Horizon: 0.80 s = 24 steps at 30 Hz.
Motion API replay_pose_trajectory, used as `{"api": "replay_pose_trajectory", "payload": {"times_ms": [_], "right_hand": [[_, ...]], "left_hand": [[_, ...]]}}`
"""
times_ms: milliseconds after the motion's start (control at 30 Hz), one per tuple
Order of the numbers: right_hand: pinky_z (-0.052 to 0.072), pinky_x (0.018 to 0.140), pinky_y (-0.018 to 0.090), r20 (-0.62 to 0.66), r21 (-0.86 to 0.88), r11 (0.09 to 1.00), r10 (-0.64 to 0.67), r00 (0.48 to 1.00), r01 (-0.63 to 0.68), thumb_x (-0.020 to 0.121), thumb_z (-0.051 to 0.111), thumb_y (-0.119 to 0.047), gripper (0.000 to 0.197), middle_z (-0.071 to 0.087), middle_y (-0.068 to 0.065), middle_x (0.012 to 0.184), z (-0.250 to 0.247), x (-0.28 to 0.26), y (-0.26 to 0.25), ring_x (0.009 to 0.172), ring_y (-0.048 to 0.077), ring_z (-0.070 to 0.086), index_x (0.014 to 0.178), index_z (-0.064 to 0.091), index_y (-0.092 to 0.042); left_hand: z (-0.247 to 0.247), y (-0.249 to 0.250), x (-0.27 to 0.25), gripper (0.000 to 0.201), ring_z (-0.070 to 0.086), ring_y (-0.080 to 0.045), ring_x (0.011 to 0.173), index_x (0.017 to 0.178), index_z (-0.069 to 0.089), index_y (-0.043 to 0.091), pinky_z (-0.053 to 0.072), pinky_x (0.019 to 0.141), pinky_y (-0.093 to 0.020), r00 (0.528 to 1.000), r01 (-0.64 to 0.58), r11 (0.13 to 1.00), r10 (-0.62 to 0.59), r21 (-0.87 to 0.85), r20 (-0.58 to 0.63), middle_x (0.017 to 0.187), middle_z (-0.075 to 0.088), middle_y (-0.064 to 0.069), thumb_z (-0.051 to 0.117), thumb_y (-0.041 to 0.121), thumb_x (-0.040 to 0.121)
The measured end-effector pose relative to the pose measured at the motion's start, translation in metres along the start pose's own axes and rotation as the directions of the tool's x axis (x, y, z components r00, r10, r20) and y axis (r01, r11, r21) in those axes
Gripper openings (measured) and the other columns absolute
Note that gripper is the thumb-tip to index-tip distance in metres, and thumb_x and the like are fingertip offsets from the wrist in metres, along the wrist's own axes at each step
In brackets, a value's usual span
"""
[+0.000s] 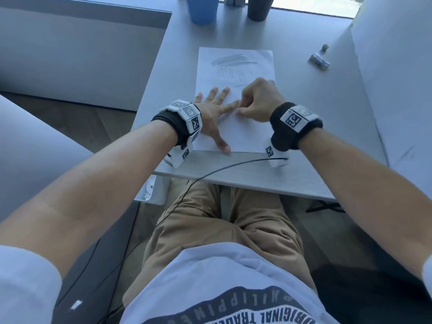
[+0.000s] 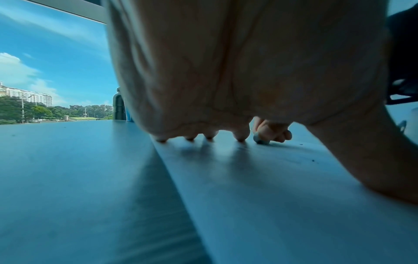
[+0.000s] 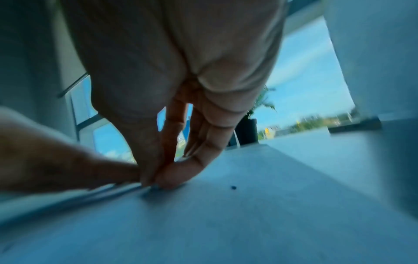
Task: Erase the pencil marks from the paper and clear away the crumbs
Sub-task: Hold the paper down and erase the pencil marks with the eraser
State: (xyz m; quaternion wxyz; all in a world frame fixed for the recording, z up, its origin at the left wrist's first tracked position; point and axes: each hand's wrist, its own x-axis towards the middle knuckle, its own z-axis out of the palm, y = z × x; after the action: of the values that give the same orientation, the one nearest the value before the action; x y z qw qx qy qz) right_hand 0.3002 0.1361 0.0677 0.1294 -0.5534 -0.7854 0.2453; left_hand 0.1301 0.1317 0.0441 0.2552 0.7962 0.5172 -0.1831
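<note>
A white sheet of paper (image 1: 236, 66) lies on the grey table (image 1: 177, 66), with grey pencil scribbles (image 1: 233, 60) on its far half. My left hand (image 1: 217, 115) presses flat on the sheet's near left part, fingers spread. My right hand (image 1: 240, 108) pinches a small eraser against the paper, right beside the left index finger. The fingers hide the eraser from the head camera. In the left wrist view the greyish eraser (image 2: 261, 141) touches the sheet under the right hand (image 2: 272, 132). A dark crumb (image 3: 233, 187) lies on the paper near the right hand (image 3: 158, 178).
A blue cup (image 1: 202, 10) and a dark cup (image 1: 258, 8) stand at the table's far edge. A small wrapped object (image 1: 319, 60) and a small round piece (image 1: 325, 46) lie at the right. A white panel (image 1: 392, 66) borders the right side. A black cable (image 1: 210, 171) crosses the near edge.
</note>
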Motion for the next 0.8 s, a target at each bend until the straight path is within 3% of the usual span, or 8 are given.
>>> {"api": "replay_pose_trajectory", "payload": {"times_ms": [133,167,233,300,400,533,667,800], "right_hand": [[0.050,0.059,0.026,0.212,-0.001,0.986,-0.160,0.964,0.164,0.068,0.070,-0.004,0.013,0.063,0.000,0.058,0.019,-0.025,-0.017,0.056,0.013,0.059,0.058,0.065,-0.010],[0.050,0.060,0.026,0.200,0.001,0.992,-0.127,0.971,0.130,0.068,0.070,-0.005,0.014,0.063,0.000,0.057,0.014,-0.021,-0.013,0.054,0.010,0.057,0.057,0.065,-0.011],[0.052,0.060,0.027,0.032,0.017,1.000,-0.001,0.999,0.001,0.068,0.069,-0.010,0.012,0.064,0.003,0.058,-0.001,-0.002,0.002,0.054,0.008,0.053,0.056,0.065,-0.012],[0.049,0.058,0.025,-0.010,0.011,1.000,0.014,1.000,-0.014,0.067,0.066,-0.009,0.012,0.062,0.005,0.058,0.002,0.000,-0.001,0.054,0.011,0.053,0.056,0.063,-0.012],[0.040,0.057,0.015,0.205,0.006,0.988,-0.155,0.966,0.157,0.066,0.062,-0.002,0.011,0.060,0.004,0.055,0.027,-0.020,-0.025,0.053,0.015,0.054,0.056,0.062,-0.007],[0.043,0.053,0.021,-0.015,0.055,0.997,0.052,0.999,-0.051,0.067,0.064,-0.008,0.013,0.060,0.002,0.056,0.006,0.008,-0.005,0.053,0.011,0.054,0.055,0.063,-0.014],[0.044,0.055,0.023,0.188,0.006,0.991,-0.130,0.974,0.131,0.066,0.065,-0.004,0.016,0.058,-0.001,0.052,0.023,-0.012,-0.023,0.051,0.003,0.049,0.053,0.061,-0.011],[0.039,0.049,0.019,-0.024,0.028,0.999,0.032,0.999,-0.031,0.067,0.065,-0.008,0.012,0.060,0.005,0.055,0.009,0.008,-0.007,0.051,0.012,0.050,0.056,0.064,-0.009]], "left_hand": [[-0.001,0.003,0.000,0.147,-0.035,-0.024,0.142,0.153,-0.011,0.039,-0.017,0.116,-0.056,1.000,-0.004,1.000,0.004,0.015,0.004,0.155,-0.038,0.001,0.081,0.074,0.044],[-0.002,0.003,-0.002,0.148,-0.036,-0.024,0.142,0.153,-0.013,0.039,-0.016,0.116,-0.056,1.000,-0.007,1.000,0.007,0.017,0.011,0.155,-0.039,0.001,0.081,0.075,0.044],[-0.002,0.003,-0.003,0.148,-0.036,-0.023,0.142,0.152,-0.017,0.038,-0.016,0.116,-0.055,1.000,-0.007,1.000,0.007,0.016,0.013,0.155,-0.039,0.003,0.078,0.078,0.045],[0.000,0.002,-0.003,0.152,-0.035,-0.022,0.142,0.152,-0.020,0.036,-0.018,0.116,-0.054,1.000,-0.005,1.000,0.005,0.014,-0.002,0.155,-0.038,0.004,0.078,0.079,0.044],[0.004,0.000,0.001,0.158,-0.033,-0.020,0.143,0.152,-0.021,0.030,-0.018,0.117,-0.051,0.999,-0.001,1.000,0.001,0.004,-0.037,0.157,-0.035,0.005,0.081,0.076,0.041],[0.002,-0.001,-0.001,0.161,-0.033,-0.018,0.143,0.152,-0.023,0.025,-0.018,0.117,-0.049,0.999,-0.011,1.000,0.011,-0.025,-0.032,0.158,-0.033,0.006,0.079,0.079,0.041],[0.003,0.000,0.001,0.163,-0.034,-0.017,0.143,0.150,-0.027,0.026,-0.018,0.117,-0.049,0.999,0.009,1.000,-0.009,0.009,-0.032,0.157,-0.034,0.007,0.078,0.081,0.038],[0.001,0.001,-0.001,0.161,-0.033,-0.018,0.143,0.150,-0.027,0.025,-0.018,0.117,-0.049,0.999,-0.005,1.000,0.005,0.004,-0.034,0.157,-0.033,0.006,0.077,0.082,0.040]]}}
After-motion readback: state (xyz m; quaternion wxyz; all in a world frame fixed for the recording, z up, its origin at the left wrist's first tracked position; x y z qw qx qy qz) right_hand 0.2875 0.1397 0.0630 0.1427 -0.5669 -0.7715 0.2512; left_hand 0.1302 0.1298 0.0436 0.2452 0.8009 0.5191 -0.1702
